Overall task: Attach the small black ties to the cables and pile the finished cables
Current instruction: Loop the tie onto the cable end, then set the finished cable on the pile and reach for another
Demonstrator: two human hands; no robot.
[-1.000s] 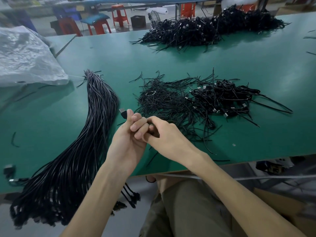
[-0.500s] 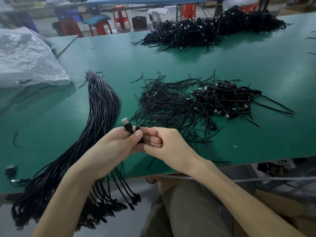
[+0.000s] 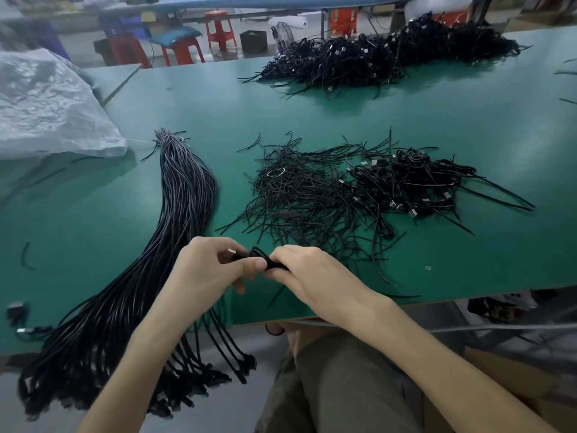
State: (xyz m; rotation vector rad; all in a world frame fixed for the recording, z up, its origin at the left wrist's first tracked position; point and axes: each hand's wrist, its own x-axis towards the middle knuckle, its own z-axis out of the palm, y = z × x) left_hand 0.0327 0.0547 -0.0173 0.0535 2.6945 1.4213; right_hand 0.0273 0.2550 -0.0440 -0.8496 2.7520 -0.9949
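Both hands meet just above the near edge of the green table (image 3: pixel 468 114). The left hand (image 3: pixel 203 276) curls its fingers round a folded black cable (image 3: pixel 258 255), thumb pressed on top, with the cable's metal plug (image 3: pixel 231 252) poking out beside its forefinger. The right hand (image 3: pixel 315 276) pinches the other side of the same small coil, knuckles up. A tie may be caught in that pinch, but the fingers hide it.

Just beyond the grip lies a loose scatter of small black ties (image 3: pixel 296 198). To the right of those, further from the hands, sits a little pile of coiled cables (image 3: pixel 409 179) with silver plugs showing. Left of the grip, a thick bundle of straight cables (image 3: pixel 181 214) runs away across the table, and its near ends hang over the edge below the left forearm. Far beyond the hands, at the table's back, lies a much larger heap of coiled cables (image 3: pixel 390 54). Far to the left rests a crumpled plastic bag (image 3: pixel 46 104).
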